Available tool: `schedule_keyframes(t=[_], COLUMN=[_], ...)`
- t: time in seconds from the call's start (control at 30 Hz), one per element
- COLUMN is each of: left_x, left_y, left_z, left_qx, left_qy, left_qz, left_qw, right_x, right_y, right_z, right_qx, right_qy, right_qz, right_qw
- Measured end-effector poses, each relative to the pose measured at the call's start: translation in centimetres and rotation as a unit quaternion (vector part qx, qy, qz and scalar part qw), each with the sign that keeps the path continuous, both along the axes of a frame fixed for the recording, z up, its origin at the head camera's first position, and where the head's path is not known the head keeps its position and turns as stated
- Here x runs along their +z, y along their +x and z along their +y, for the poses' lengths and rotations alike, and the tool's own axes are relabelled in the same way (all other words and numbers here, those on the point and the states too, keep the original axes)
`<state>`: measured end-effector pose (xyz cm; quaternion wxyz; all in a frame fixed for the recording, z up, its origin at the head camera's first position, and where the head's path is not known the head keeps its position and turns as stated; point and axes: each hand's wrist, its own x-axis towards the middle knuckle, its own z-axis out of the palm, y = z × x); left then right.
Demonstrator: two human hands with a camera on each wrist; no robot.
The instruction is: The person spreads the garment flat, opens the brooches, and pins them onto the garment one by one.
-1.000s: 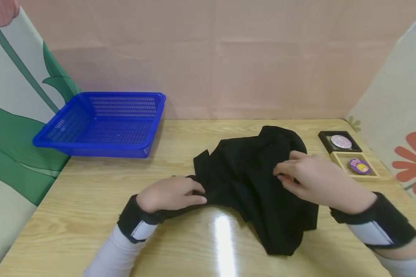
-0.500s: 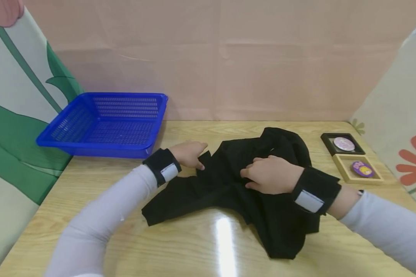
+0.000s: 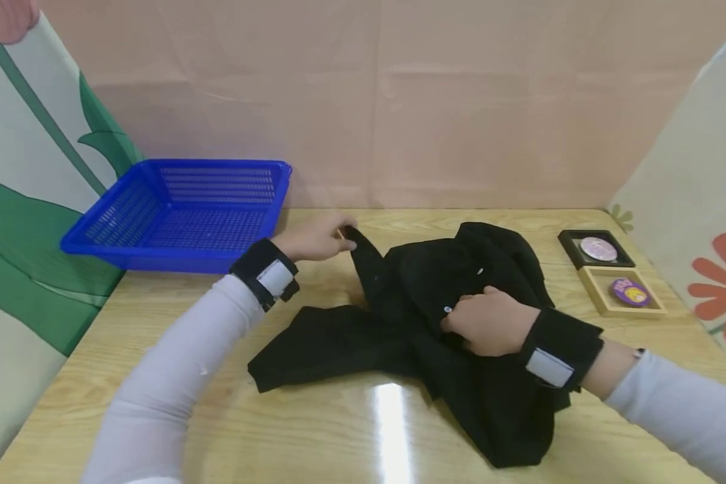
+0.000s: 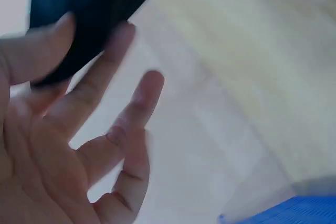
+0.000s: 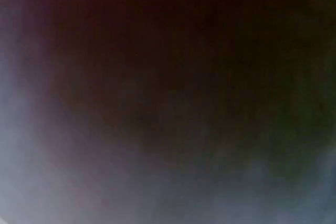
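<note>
A crumpled black shirt (image 3: pixel 351 339) with small pale buttons lies spread on the wooden table, one sleeve-like strip reaching left. At its upper left, my left hand (image 3: pixel 317 236) pinches a corner and lifts it off the tabletop. The left wrist view shows the black cloth (image 4: pixel 100 19) between thumb and index finger, the other fingers spread loosely. My right hand (image 3: pixel 490 323) grips the shirt near its middle with curled fingers, beside a button (image 3: pixel 448 310). Dark blur fills the right wrist view, so the fingertips there are hidden.
A blue plastic basket (image 3: pixel 251 255) stands at the back left, close to my left hand. At the right edge lie a black square frame (image 3: pixel 571 249) with a round pink badge and a light wooden tray (image 3: pixel 599 299) with a purple badge. Walls border the table behind and at the sides.
My left hand has moved from the left strip to the upper-left corner and raised it. My right hand has moved left and down onto the shirt's middle, and the cloth bunches around it.
</note>
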<state>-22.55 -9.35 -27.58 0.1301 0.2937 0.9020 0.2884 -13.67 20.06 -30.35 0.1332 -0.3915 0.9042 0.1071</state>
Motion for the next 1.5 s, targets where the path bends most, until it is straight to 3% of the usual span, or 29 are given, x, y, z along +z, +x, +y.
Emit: schedule_keyframes(t=[0.13,0.23,0.3,0.4,0.5,0.57,0.67,0.7,0.73,0.77,0.8,0.87,0.93,0.97,1.0,1.07,1.13,1.23,1.43,1.5], left_x=[2.8,4.6,5.9,8.0,10.3,11.5,12.5,12.6,12.5,12.3,12.0,10.9,9.4,8.6,7.8,6.5,5.4,4.2,1.4,0.4], left_y=[0.3,0.4,0.4,0.6,1.0,1.2,1.3,1.3,1.2,1.1,1.1,1.0,1.1,1.2,1.4,2.0,2.7,3.8,5.5,5.8], left_z=[-0.7,-1.3,-2.0,-3.1,-4.3,-5.1,-6.1,-6.3,-6.5,-6.7,-6.8,-6.9,-6.5,-6.3,-5.9,-5.1,-4.1,-2.2,2.9,4.5], left_qx=[0.045,0.079,0.100,0.137,0.177,0.171,0.133,0.118,0.105,0.104,0.116,0.143,0.155,0.153,0.145,0.112,0.085,0.042,-0.056,-0.071], left_qy=[0.129,0.188,0.229,0.323,0.417,0.482,0.543,0.549,0.554,0.543,0.523,0.445,0.322,0.252,0.184,0.071,-0.002,-0.070,-0.122,-0.135], left_qz=[-0.020,0.023,0.065,0.103,0.133,0.154,0.168,0.167,0.157,0.146,0.128,0.090,0.065,0.056,0.046,0.031,0.021,0.042,0.130,0.159], left_qw=[0.9904,0.9787,0.9660,0.9308,0.8817,0.8455,0.8122,0.8104,0.8112,0.8202,0.8346,0.8793,0.9318,0.9539,0.9712,0.9906,0.9962,0.9958,0.9825,0.9754], right_x=[2.0,4.1,5.6,7.8,9.5,10.5,11.2,11.2,11.1,10.9,10.5,9.4,8.1,7.4,6.8,5.8,5.1,4.5,4.0,3.8], right_y=[-0.3,-0.5,-0.5,-0.5,-0.2,0.0,0.2,0.2,0.2,0.1,0.1,0.1,0.3,0.4,0.5,0.9,1.2,1.5,2.2,2.7], right_z=[1.6,3.0,4.1,5.9,7.9,9.2,11.1,11.6,12.1,12.5,12.9,13.4,13.6,13.7,13.6,13.4,13.1,12.6,12.6,12.9], right_qx=[0.010,-0.008,-0.028,-0.054,-0.063,-0.077,-0.112,-0.125,-0.134,-0.137,-0.136,-0.131,-0.107,-0.095,-0.089,-0.088,-0.101,-0.126,-0.123,-0.133], right_qy=[-0.039,-0.068,-0.083,-0.111,-0.156,-0.189,-0.231,-0.239,-0.243,-0.248,-0.249,-0.252,-0.238,-0.229,-0.216,-0.172,-0.137,-0.115,-0.123,-0.123], right_qz=[0.070,0.125,0.155,0.196,0.245,0.266,0.299,0.304,0.311,0.314,0.318,0.307,0.279,0.257,0.231,0.165,0.112,0.071,0.087,0.087], right_qw=[0.997,0.990,0.984,0.973,0.955,0.942,0.919,0.914,0.909,0.906,0.905,0.908,0.924,0.934,0.945,0.967,0.979,0.983,0.981,0.980])
